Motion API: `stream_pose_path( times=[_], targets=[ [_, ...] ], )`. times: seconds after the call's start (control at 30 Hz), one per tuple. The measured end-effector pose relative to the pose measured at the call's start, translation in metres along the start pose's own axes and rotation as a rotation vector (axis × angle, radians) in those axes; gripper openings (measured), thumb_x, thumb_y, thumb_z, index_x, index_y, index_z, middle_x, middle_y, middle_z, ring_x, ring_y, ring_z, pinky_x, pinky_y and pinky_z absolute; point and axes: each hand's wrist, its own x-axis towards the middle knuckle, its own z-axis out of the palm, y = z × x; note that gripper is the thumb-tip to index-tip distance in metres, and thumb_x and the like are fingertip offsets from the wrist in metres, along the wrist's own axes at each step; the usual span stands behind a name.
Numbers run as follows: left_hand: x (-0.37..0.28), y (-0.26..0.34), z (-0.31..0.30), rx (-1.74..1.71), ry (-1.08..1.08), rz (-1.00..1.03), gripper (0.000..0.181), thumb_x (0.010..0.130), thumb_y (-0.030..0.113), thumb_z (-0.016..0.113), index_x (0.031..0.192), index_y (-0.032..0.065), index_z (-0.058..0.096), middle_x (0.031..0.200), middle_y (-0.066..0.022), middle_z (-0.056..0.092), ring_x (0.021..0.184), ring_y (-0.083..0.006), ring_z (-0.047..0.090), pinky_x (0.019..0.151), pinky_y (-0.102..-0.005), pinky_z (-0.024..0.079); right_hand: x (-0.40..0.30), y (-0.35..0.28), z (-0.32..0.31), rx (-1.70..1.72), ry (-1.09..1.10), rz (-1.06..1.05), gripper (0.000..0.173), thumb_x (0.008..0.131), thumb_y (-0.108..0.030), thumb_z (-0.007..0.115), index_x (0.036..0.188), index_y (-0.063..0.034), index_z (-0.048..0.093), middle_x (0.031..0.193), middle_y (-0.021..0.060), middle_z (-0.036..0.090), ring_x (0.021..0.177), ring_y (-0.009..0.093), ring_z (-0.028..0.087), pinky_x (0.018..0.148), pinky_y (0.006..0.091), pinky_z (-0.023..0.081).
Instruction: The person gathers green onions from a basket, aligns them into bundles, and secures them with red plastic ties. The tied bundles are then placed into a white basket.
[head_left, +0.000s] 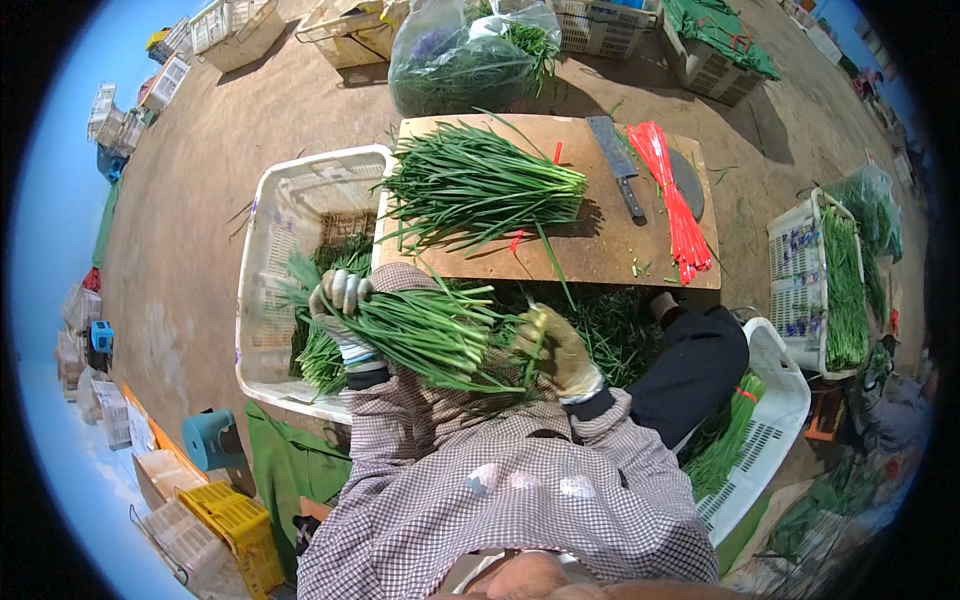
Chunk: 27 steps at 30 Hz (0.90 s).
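Observation:
My left hand (343, 304), in a stained white glove, grips a bunch of garlic chives (424, 330) over my lap, the pale cut ends pointing right. Just beyond those ends is my right hand (561, 352) in a soiled glove, its fingers closed on a few yellowish-green leaves (535, 337). In front of me, a larger heap of chives (487, 184) rests on a wooden board (469, 266). Red tie strips (559, 153) poke out from beneath that heap. A cleaver (619, 169) and a bundle of red ties (669, 202) lie to its right.
A white plastic crate (251, 300) with chives stands at my left, against the board. Another crate (784, 390) at my right holds a tied bunch (724, 442). Loose leaves (611, 330) cover the ground under the board. A filled plastic bag (465, 67) sits beyond it.

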Motion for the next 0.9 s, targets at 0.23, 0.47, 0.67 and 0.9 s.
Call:
stream_pose_path(
  times=[0.23,0.47,0.67,0.9],
  targets=[
    [0.005,-0.016,-0.001,-0.022,-0.130,0.036,0.023,0.094,0.023,0.048,0.074,0.0111,0.046,0.058,0.0028,0.043,0.043,-0.0096,0.036,0.057,-0.0282,0.034,0.016,0.008,-0.039,-0.983,-0.264,-0.068,0.062,0.095,-0.044,0.055,0.138,-0.0001,0.044,0.130,0.0103,0.054,0.115,0.019,0.053,0.099,0.0306,0.042],
    [0.011,-0.019,-0.015,0.005,-0.260,0.001,0.027,0.096,0.026,0.040,0.075,0.0100,0.046,0.059,0.0015,0.044,0.043,-0.0102,0.037,0.057,-0.0287,0.034,0.023,0.024,0.013,-0.144,0.077,-0.033,0.024,0.092,-0.026,0.063,0.102,-0.0043,0.060,0.096,0.0025,0.062,0.081,0.014,0.058,0.079,0.0301,0.049],
    [0.007,0.003,-0.011,-0.075,-0.215,0.111,0.024,0.096,0.024,0.046,0.074,0.0120,0.044,0.059,0.0041,0.042,0.043,-0.0081,0.037,0.057,-0.0273,0.035,-0.003,-0.010,-0.026,-0.285,-0.066,0.120,0.031,0.099,-0.034,0.052,0.105,-0.0046,0.061,0.100,0.0083,0.063,0.075,0.015,0.057,0.085,0.0350,0.050],
    [0.012,-0.029,-0.015,-0.008,-0.374,-0.027,0.026,0.097,0.027,0.040,0.081,0.0097,0.050,0.063,0.0012,0.049,0.046,-0.0109,0.043,0.056,-0.0287,0.035,0.030,0.048,0.007,-0.413,0.188,0.002,0.033,0.095,-0.028,0.062,0.113,0.0002,0.062,0.100,0.0061,0.066,0.090,0.015,0.061,0.076,0.0282,0.051]
  ],
)
